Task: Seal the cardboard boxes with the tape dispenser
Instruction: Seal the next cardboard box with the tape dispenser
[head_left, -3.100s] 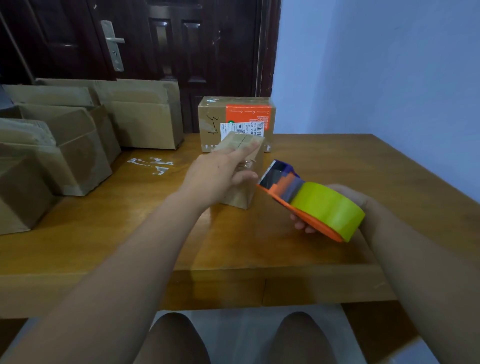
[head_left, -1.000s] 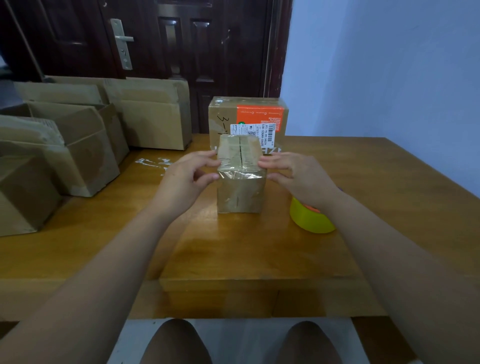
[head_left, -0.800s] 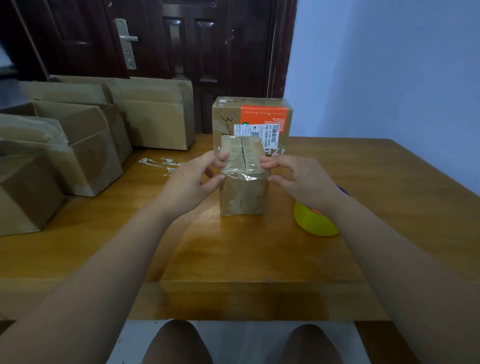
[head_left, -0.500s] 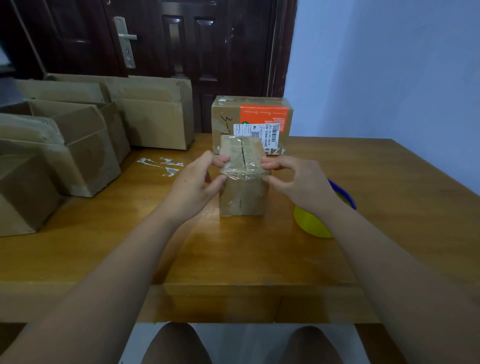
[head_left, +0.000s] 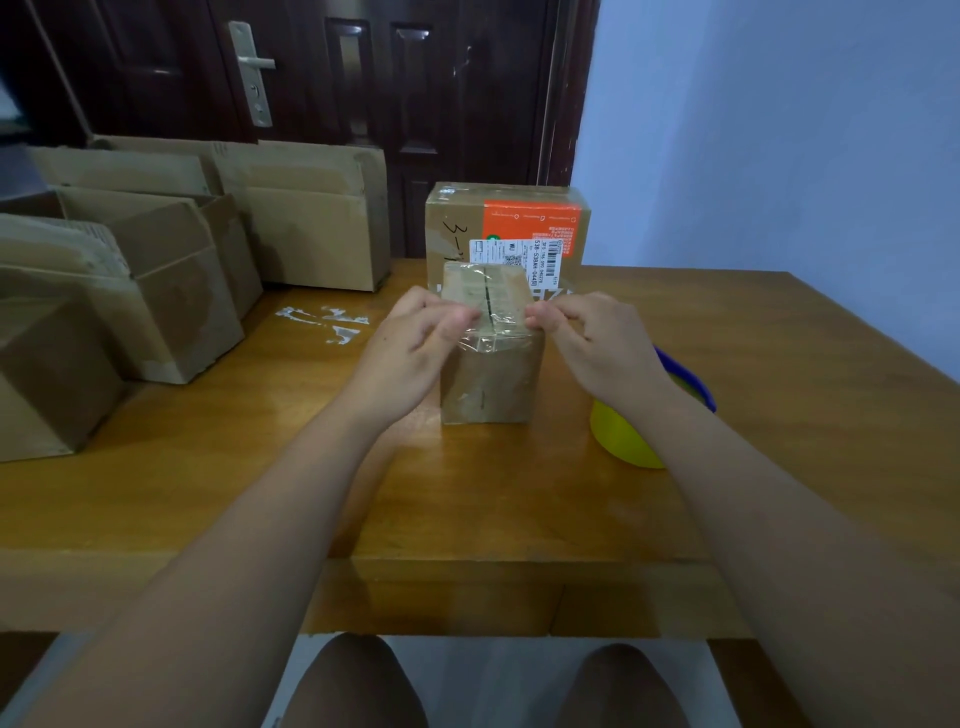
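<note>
Together, the left hand (head_left: 413, 345) and right hand (head_left: 597, 345) pinch the near top edge of the small box (head_left: 488, 387) with curled fingers, over its clear tape (head_left: 482, 340). The tape dispenser (head_left: 631, 434) lies just right, partly behind the right wrist; a labelled box (head_left: 511, 221) stands just beyond on the table (head_left: 519, 493).

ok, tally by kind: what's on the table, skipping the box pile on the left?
Boxes: 2 (small box, labelled box)
Tape dispenser: 1
Patch of whitish scraps: 1
Total: 4
</note>
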